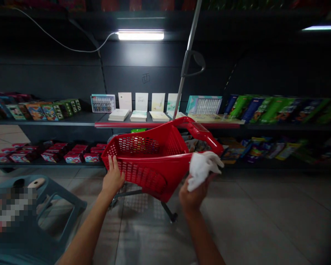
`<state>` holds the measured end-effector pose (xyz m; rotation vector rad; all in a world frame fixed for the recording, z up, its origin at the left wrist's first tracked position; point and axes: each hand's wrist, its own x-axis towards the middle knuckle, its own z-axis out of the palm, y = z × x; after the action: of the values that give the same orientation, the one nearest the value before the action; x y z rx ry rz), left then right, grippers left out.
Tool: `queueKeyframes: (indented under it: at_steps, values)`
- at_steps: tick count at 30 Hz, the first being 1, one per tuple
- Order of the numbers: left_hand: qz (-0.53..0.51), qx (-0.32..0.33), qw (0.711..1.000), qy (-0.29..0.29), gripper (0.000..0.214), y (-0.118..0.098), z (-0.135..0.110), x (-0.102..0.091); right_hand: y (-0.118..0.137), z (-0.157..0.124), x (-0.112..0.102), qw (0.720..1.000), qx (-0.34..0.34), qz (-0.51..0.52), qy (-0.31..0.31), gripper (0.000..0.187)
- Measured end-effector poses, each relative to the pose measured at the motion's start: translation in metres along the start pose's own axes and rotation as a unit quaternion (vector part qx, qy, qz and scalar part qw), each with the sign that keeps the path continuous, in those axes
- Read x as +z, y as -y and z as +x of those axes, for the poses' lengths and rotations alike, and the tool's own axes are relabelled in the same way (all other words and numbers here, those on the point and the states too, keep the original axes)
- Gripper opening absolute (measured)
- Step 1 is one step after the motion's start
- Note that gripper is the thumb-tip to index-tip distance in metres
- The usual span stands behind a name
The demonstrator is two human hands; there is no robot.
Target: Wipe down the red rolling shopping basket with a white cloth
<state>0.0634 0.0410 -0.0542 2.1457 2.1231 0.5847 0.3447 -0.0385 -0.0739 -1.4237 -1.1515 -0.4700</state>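
Note:
A red plastic shopping basket (154,158) on a wheeled frame stands tilted in front of me, its mesh walls facing the shelves. My left hand (113,178) grips the basket's near left rim, fingers curled over the edge. My right hand (193,195) is closed on a crumpled white cloth (202,167), held against the basket's right side just under its red handle (202,134). A grey metal pull rod (186,62) rises from the basket toward the top of the view.
Dark shelves (71,119) run across the back, carrying coloured boxes, notebooks and paint sets. A lower shelf holds red boxes (71,152). A blue-grey plastic stool (52,217) stands at the lower left. Grey floor tiles (264,221) stretch to the right.

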Motion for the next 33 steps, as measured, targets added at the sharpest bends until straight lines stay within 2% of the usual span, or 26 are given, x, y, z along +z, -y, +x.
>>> queueKeyframes:
  at_steps: [2, 5, 11, 19, 24, 30, 33]
  values:
    - [-0.002, 0.007, 1.0, -0.009, 0.082, 0.0, 0.0, 0.002, 0.011, 0.003, 0.008, 0.994, -0.057, -0.055, 0.08, 0.067]
    - [0.004, 0.006, 1.0, -0.004, 0.083, 0.003, 0.0, 0.002, 0.025, 0.003, 0.017, 0.985, -0.068, -0.107, 0.114, 0.079]
    - [0.025, 0.002, 1.0, 0.009, 0.084, 0.006, 0.001, -0.001, 0.013, 0.001, 0.01, 0.987, -0.092, -0.056, 0.122, 0.076]
    - [0.049, -0.007, 0.999, 0.009, 0.083, 0.002, -0.001, -0.004, -0.001, -0.01, 0.015, 0.998, -0.013, 0.027, 0.051, 0.069]
    - [0.052, -0.004, 0.999, 0.005, 0.083, 0.003, 0.0, -0.002, -0.001, -0.012, 0.017, 0.998, -0.008, 0.037, 0.051, 0.068]
    - [0.073, 0.016, 0.995, -0.06, 0.077, 0.001, 0.001, 0.002, 0.001, -0.01, 0.014, 0.998, -0.002, 0.047, 0.053, 0.068]
    - [0.06, 0.065, 0.993, -0.082, 0.071, -0.008, -0.002, -0.001, 0.003, -0.009, 0.012, 0.997, 0.008, 0.058, 0.055, 0.069]
